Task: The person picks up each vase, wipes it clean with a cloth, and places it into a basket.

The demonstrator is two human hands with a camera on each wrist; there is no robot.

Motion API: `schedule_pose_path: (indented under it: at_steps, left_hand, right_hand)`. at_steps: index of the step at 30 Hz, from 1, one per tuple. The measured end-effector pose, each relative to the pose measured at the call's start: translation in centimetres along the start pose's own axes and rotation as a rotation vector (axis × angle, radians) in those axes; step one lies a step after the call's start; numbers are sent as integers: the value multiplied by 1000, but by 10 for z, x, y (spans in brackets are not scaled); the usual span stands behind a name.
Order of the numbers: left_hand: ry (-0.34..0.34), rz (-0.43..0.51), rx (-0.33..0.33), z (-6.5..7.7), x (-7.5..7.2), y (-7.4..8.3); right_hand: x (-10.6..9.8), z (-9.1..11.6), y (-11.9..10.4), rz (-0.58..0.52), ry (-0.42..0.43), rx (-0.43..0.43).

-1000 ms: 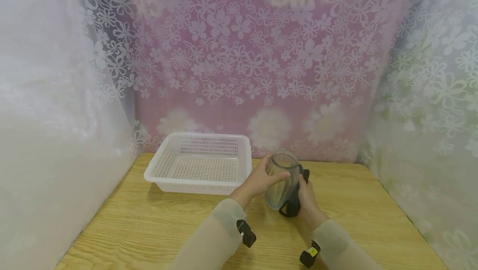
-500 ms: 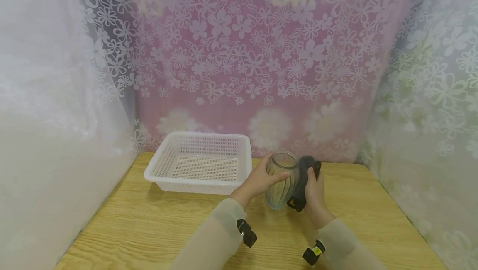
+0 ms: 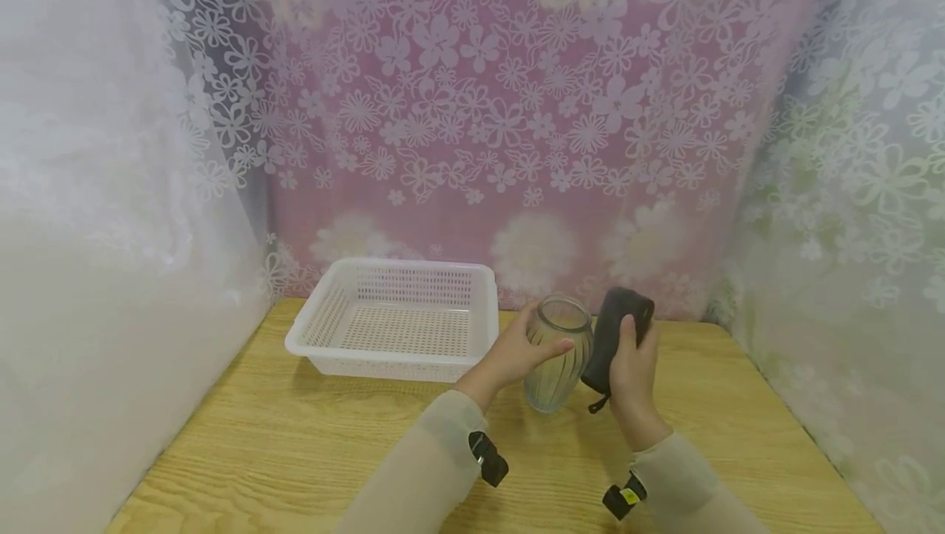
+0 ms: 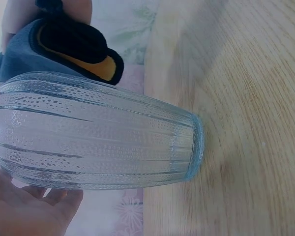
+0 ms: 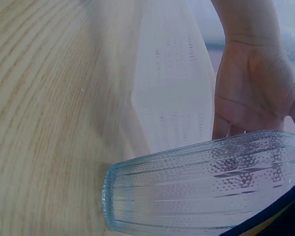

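In the head view a clear ribbed glass vase [image 3: 552, 386] stands right of the middle, leaning slightly, its base right at the table. My left hand [image 3: 511, 358] grips its upper body from the left, thumb across the near side. Small bumps or droplets show on the glass [image 4: 88, 132] in the left wrist view. To the right of the vase, my right hand [image 3: 636, 374] holds a folded dark cloth [image 3: 611, 337] raised off the table. Black edging and a yellow-orange layer show on the cloth [image 4: 73, 46] in the left wrist view. The right wrist view shows the vase [image 5: 187, 191] beside my left palm.
A white perforated plastic basket [image 3: 399, 366] sits to the left of the vase on the wooden table [image 3: 295, 452]. Its near right corner is close to my left wrist. Flower-patterned curtains [image 3: 472, 132] enclose the table at the back and both sides.
My right hand has drawn the dark cloth away from the vase's side, to the right and upward, turning it. My left hand and the vase have stayed in place.
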State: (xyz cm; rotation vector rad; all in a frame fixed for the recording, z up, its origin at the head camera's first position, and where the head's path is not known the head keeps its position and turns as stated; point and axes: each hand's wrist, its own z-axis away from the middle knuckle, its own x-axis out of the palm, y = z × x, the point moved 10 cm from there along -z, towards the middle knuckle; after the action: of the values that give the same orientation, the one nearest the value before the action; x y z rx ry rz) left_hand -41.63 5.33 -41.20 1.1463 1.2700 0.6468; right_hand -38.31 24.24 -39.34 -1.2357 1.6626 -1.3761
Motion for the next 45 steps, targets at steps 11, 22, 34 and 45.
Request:
schedule_pose_path:
  at_steps: [11, 22, 34, 45]
  left_hand:
    - [1, 9, 8, 0, 0, 1]
    - [-6, 8, 12, 2, 1, 4]
    - [-4, 17, 7, 3, -1, 3]
    - [-10, 39, 5, 3, 0, 3]
  right_hand:
    - [13, 17, -36, 74, -12, -271]
    - [36, 46, -69, 104, -44, -476]
    - [41, 48, -75, 114, -56, -508]
    - [40, 39, -64, 86, -78, -409]
